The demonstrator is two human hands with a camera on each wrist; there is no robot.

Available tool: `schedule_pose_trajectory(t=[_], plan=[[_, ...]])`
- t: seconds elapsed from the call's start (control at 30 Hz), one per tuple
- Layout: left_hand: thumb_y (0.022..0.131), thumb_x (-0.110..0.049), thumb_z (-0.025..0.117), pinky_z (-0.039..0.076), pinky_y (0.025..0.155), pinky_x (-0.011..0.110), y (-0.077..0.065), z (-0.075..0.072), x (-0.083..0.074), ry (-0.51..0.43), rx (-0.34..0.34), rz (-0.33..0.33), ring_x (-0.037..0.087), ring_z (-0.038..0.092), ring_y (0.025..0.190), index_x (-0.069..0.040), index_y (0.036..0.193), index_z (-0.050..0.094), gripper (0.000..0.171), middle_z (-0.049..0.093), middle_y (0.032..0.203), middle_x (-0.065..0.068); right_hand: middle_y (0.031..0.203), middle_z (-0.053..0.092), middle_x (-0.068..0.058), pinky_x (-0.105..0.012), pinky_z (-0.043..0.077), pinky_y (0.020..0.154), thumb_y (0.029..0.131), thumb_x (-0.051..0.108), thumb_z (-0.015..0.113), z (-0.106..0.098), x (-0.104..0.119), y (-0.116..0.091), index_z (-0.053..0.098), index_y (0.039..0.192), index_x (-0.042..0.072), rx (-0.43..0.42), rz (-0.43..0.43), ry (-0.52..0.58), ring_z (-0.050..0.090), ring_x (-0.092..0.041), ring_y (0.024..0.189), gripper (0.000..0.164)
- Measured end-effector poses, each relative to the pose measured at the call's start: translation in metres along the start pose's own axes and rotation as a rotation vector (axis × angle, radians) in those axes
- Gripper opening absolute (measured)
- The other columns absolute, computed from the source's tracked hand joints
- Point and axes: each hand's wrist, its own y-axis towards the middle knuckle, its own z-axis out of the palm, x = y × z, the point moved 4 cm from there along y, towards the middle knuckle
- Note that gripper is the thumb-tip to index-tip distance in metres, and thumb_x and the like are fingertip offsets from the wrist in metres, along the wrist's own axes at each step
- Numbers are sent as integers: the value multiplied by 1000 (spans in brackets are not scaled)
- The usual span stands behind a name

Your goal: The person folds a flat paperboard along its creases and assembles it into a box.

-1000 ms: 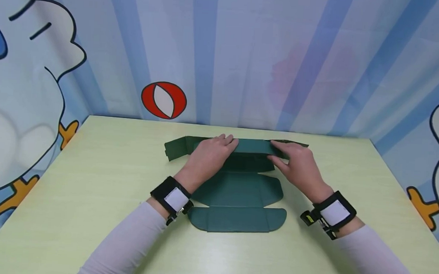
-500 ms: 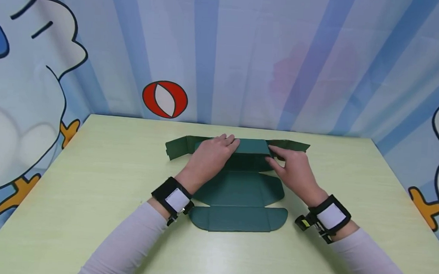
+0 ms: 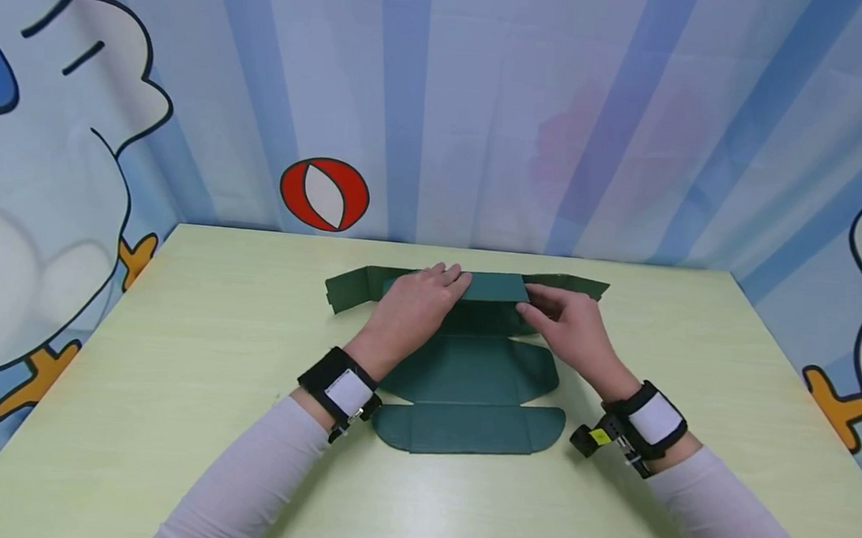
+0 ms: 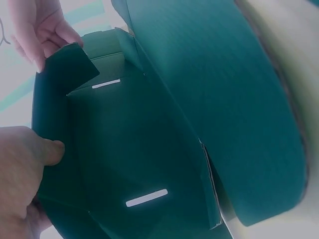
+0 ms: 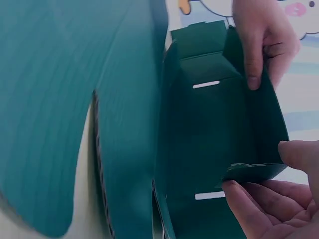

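Observation:
A dark green cardboard box, partly folded, lies on the table with its far wall raised and its front panels flat. My left hand grips the raised wall left of its middle, the thumb pressing its inner face. At the right end of that wall, my right hand holds the corner. In the right wrist view, its thumb lies by the corner and its fingers are against a small end flap bent inward. The fingers of my left hand behind the wall are mostly hidden.
Side wings of the box spread out left and right at the back. Two narrow slots show in the box floor in the wrist views. The pale table meets a striped blue curtain behind and at the sides.
My right hand has shifted slightly left at the wall's right corner, its fingers drawing in, and more of the right side wing shows. My left hand stays in place.

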Motion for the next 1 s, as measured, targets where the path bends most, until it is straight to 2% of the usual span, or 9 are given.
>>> schedule_pose_trajectory(t=[0.13, 0.27, 0.33, 0.5, 0.63, 0.73, 0.83, 1.0], plan=[[99, -5, 56, 56, 96, 35, 1, 0, 0, 0, -8, 0, 22, 65, 121, -12, 135, 62, 37, 66, 134, 6, 132, 63, -23, -45, 57, 93, 98, 27, 62, 0, -3, 1, 53, 140, 0, 50, 75, 117, 67, -33, 115, 50], [99, -5, 56, 56, 96, 35, 0, 0, 0, -1, -15, 2, 23, 66, 121, -12, 134, 62, 36, 66, 134, 6, 137, 59, -24, -43, 56, 96, 99, 28, 61, 1, -5, 1, 48, 144, -1, 88, 153, 265, 67, -35, 114, 55], [99, -5, 56, 56, 95, 35, 0, 0, 0, -1, -18, 3, 23, 66, 120, -12, 134, 62, 36, 66, 133, 6, 138, 58, -24, -38, 56, 96, 99, 28, 60, 2, -5, 1, 46, 145, -3, 97, 189, 345, 70, -31, 109, 57], [99, -6, 57, 56, 95, 35, -1, 0, -1, 4, -19, 3, 22, 66, 120, -12, 134, 62, 36, 66, 133, 6, 141, 54, -27, -23, 57, 90, 100, 32, 58, 4, -3, 1, 43, 146, -4, 98, 273, 540, 74, -12, 98, 60], [99, -6, 56, 57, 95, 35, -2, -1, -1, 8, -21, 8, 23, 65, 121, -12, 135, 61, 37, 66, 134, 6, 145, 48, -27, -27, 56, 94, 100, 32, 58, 9, -2, 2, 39, 148, -3, 85, 366, 680, 73, -7, 97, 62], [99, -6, 56, 56, 95, 36, -2, 0, -2, 10, -25, 11, 23, 65, 121, -12, 135, 61, 37, 65, 134, 6, 140, 52, -17, -36, 50, 104, 100, 28, 58, 12, -2, 4, 33, 152, -1, 86, 449, 791, 71, -6, 97, 64], [99, -6, 56, 57, 95, 35, -3, 0, -2, 11, -22, 6, 23, 65, 122, -12, 135, 61, 37, 65, 135, 6, 128, 56, -1, -39, 45, 110, 101, 23, 57, 16, -2, 5, 27, 155, 2, 94, 514, 891, 69, -4, 95, 65], [100, -6, 55, 56, 96, 35, -4, 1, -2, 16, -15, -1, 23, 65, 122, -12, 135, 61, 37, 65, 135, 6, 110, 61, 7, -28, 50, 106, 103, 16, 52, 19, 0, 7, 21, 157, 2, 89, 552, 996, 67, -2, 93, 64]])
